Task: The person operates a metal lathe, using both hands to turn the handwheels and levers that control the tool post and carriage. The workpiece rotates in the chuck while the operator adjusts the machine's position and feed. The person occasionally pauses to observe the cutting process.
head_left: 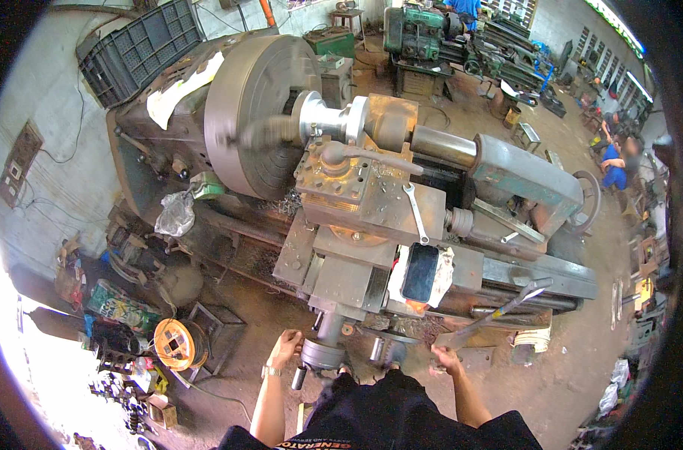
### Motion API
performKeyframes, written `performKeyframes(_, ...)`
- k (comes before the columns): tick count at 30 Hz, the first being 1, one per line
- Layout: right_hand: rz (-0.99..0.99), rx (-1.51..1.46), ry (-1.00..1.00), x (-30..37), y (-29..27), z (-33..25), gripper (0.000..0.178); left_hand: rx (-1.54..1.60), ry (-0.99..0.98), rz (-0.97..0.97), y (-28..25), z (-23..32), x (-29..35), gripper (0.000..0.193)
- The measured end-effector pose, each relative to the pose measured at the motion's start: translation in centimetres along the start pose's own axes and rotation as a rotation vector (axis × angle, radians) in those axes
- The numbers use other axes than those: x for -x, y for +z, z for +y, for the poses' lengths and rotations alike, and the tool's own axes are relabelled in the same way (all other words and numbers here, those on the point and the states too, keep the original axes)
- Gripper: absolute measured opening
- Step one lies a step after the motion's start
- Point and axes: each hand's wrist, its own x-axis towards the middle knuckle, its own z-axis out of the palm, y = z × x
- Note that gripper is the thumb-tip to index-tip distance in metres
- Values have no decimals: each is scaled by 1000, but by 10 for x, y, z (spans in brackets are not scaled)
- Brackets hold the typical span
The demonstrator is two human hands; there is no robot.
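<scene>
My left hand (pixel 285 348), with a watch at its wrist, is closed against the left rim of a cylindrical metal handwheel (pixel 323 354) at the lathe's front. The wheel's dark crank handle (pixel 299 377) hangs below. My right hand (pixel 448 360) has curled fingers by the lower end of a long metal rod (pixel 491 315); what it grips is unclear. Ahead, a large round chuck (pixel 240 112) looks blurred, as if turning, with a shiny flanged metal workpiece (pixel 326 120). Before it stands the tool post (pixel 334 176) with its clamping lever (pixel 375 156).
A combination wrench (pixel 415 214) rests on the slide, near a phone (pixel 420 271) on a white cloth (pixel 443 276). The tailstock (pixel 525 176) stands right. At left are a yellow reel (pixel 175 345) and a plastic bag (pixel 175 214). Another person (pixel 613 166) is far right.
</scene>
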Motion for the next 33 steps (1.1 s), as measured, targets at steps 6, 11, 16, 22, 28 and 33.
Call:
performKeyframes(6, -292, 136, -165, 33, -8, -32, 56, -257, 236, -82, 23, 32, 74, 76)
performKeyframes(11, -496, 562, -561, 98, -29, -170, 62, -775, 224, 128, 58, 55, 78, 118)
performKeyframes(16, -262, 513, -1191, 180, -125, -353, 42, -777, 196, 198, 70, 74, 91, 115)
performKeyframes(22, 246, 469, -1410, 172, -203, -521, 37, -860, 121, 320, 81, 75, 93, 110)
performKeyframes(28, 525, 718, -1189, 82, -244, -617, 61, -772, 194, 355, 81, 57, 85, 111)
performKeyframes(33, 751, 764, -1057, 12, -236, -614, 80, -691, 191, 271, 73, 64, 83, 117)
